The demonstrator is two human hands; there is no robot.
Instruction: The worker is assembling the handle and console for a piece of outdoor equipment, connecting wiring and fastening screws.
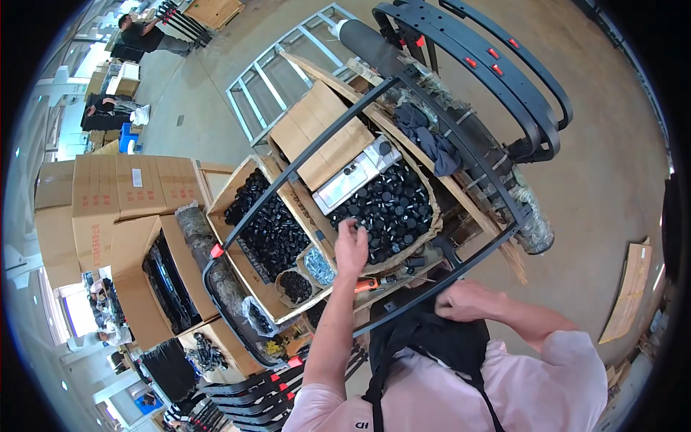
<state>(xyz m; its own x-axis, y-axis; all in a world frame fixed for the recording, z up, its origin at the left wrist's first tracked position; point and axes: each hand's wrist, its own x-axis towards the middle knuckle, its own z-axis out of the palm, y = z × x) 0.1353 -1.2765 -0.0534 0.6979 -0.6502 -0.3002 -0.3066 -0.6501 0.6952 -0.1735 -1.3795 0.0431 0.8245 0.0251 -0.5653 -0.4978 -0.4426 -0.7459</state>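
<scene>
Fingers of the left hand [350,248] pinch a black cap [353,225] at the edge of the right box [425,189], one of two boxes heaped with caps. Right hand [461,299] is clenched on the black frame [432,284] near the apron [432,342].

A factory assembly floor: stacked cardboard cartons [115,194], open boxes of black plastic parts [392,209], black metal frames [497,65] and a bare concrete floor [612,165].
</scene>
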